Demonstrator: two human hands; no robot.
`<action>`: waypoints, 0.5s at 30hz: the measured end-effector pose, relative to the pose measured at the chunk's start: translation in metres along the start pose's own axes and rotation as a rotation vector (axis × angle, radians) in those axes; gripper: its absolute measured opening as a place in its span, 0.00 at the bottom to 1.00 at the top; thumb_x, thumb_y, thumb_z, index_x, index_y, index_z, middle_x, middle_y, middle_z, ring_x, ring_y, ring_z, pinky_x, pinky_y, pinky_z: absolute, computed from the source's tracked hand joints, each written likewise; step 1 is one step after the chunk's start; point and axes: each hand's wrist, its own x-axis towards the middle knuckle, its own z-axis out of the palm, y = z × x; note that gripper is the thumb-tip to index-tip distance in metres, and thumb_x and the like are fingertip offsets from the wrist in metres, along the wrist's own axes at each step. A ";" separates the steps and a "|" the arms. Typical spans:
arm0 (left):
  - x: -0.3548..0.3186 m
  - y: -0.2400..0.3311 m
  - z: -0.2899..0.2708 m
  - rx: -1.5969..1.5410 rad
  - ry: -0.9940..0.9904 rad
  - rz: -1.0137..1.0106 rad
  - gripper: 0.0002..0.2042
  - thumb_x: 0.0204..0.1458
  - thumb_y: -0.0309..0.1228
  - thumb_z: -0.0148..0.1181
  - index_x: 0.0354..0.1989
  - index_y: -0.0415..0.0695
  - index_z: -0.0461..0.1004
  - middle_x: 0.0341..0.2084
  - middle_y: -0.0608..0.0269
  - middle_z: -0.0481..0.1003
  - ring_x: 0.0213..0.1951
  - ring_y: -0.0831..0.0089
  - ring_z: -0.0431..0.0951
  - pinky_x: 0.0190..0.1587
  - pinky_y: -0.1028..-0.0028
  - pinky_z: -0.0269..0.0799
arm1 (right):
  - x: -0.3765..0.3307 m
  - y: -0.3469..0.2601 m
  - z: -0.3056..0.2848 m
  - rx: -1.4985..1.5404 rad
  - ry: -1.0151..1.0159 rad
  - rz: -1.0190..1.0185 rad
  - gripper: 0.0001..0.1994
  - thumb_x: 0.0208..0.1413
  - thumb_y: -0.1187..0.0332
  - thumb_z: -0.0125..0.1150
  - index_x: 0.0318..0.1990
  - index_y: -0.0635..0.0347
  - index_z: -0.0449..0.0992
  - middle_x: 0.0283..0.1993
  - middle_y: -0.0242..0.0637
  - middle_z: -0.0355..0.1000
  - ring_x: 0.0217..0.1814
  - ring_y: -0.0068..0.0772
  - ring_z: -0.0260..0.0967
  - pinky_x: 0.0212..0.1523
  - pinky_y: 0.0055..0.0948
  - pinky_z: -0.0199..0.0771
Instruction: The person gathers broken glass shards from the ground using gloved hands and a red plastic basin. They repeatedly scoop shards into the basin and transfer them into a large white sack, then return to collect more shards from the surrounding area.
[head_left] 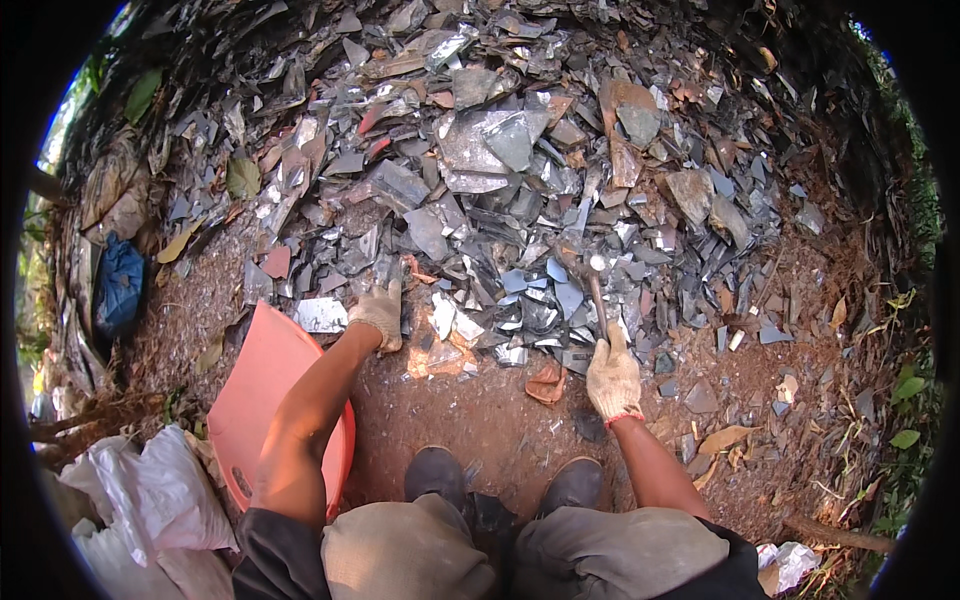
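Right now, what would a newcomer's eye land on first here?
First, the broad heap of jagged grey shards, some glinting, spread across the upper and middle picture. Next, the salmon-pink plastic container at lower left, its flat colour standing out. Then the gloved right hand, right of centre at the heap's near edge, holding a slim tool with a shiny round end.

Outdoor dump site, heaped broken shards (490, 142), bare dirt (395, 410), fallen leaves (243, 178), green plants (906, 438)
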 end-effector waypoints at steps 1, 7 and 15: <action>-0.003 0.003 0.000 -0.011 0.037 -0.019 0.49 0.40 0.36 0.71 0.69 0.25 0.52 0.59 0.30 0.71 0.59 0.39 0.77 0.60 0.50 0.75 | -0.004 -0.003 -0.008 0.060 -0.042 0.053 0.20 0.69 0.65 0.53 0.67 0.55 0.69 0.54 0.58 0.77 0.55 0.62 0.77 0.54 0.49 0.76; -0.038 0.027 -0.083 -0.790 -0.357 0.236 0.29 0.46 0.29 0.65 0.59 0.30 0.70 0.37 0.46 0.81 0.38 0.60 0.86 0.35 0.65 0.86 | -0.008 0.016 -0.014 0.300 0.292 -0.224 0.19 0.70 0.66 0.53 0.66 0.57 0.70 0.58 0.57 0.76 0.59 0.59 0.76 0.58 0.46 0.74; 0.020 0.083 -0.154 -1.192 0.500 0.025 0.38 0.45 0.40 0.69 0.63 0.28 0.67 0.54 0.42 0.77 0.57 0.57 0.78 0.59 0.65 0.73 | 0.005 0.038 0.012 0.267 0.188 -0.160 0.20 0.70 0.65 0.53 0.66 0.58 0.70 0.60 0.55 0.75 0.61 0.61 0.73 0.60 0.47 0.73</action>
